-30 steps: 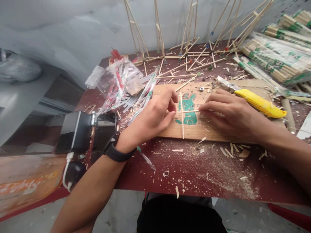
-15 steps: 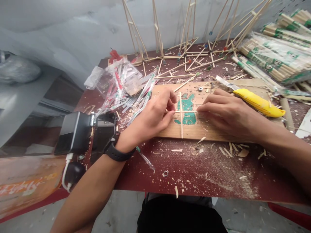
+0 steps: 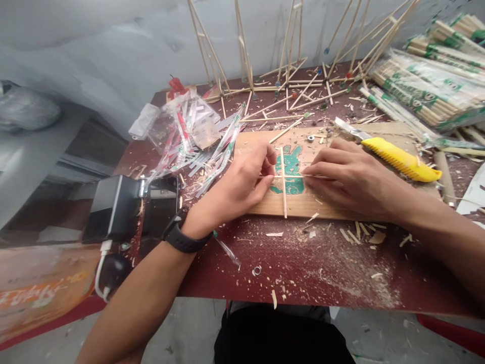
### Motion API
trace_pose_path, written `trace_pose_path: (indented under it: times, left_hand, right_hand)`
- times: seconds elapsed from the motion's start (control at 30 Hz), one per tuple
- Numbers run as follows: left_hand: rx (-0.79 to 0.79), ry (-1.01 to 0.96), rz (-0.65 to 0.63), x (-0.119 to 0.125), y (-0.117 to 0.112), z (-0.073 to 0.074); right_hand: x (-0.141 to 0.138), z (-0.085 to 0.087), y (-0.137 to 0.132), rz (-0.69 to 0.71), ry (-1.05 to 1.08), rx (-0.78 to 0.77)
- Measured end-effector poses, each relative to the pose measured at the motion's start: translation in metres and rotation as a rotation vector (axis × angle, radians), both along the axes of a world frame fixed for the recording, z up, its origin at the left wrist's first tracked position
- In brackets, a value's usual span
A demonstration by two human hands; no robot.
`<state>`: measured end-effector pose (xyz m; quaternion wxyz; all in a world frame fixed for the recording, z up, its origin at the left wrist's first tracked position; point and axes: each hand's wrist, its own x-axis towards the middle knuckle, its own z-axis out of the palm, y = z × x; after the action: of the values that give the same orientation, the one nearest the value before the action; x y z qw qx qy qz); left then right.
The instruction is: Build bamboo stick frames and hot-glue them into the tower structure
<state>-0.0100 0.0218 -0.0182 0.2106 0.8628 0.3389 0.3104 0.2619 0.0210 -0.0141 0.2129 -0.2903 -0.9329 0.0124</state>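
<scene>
By the left hand (image 3: 252, 177) and the right hand (image 3: 341, 174), a thin stick (image 3: 293, 176) is pinched between fingertips, above a wooden board (image 3: 308, 207). It is crossed by a second stick (image 3: 284, 197). Far right, a yellow knife (image 3: 401, 159) is laid. Plastic wrappers (image 3: 189, 121) are heaped on the tabletop (image 3: 295, 253), left.

Crosswise stick (image 3: 293, 176) partly behind right hand (image 3: 343, 169)

Soft, fairly bright light, faint shadows on the grey wall (image 3: 151, 45), blur and stretch toward the left edge.
</scene>
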Motion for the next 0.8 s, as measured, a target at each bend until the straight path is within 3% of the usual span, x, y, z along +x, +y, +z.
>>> trace_pose_path:
  times: [0.23, 0.8]
  left_hand:
    - [-0.034, -0.011, -0.046, 0.007, -0.005, -0.003]
    - [-0.143, -0.126, -0.061, 0.010, 0.000, -0.013]
  right_hand:
    - [-0.006, -0.005, -0.003, 0.025, -0.066, 0.136]
    - [-0.007, -0.001, -0.006, 0.074, -0.103, 0.068]
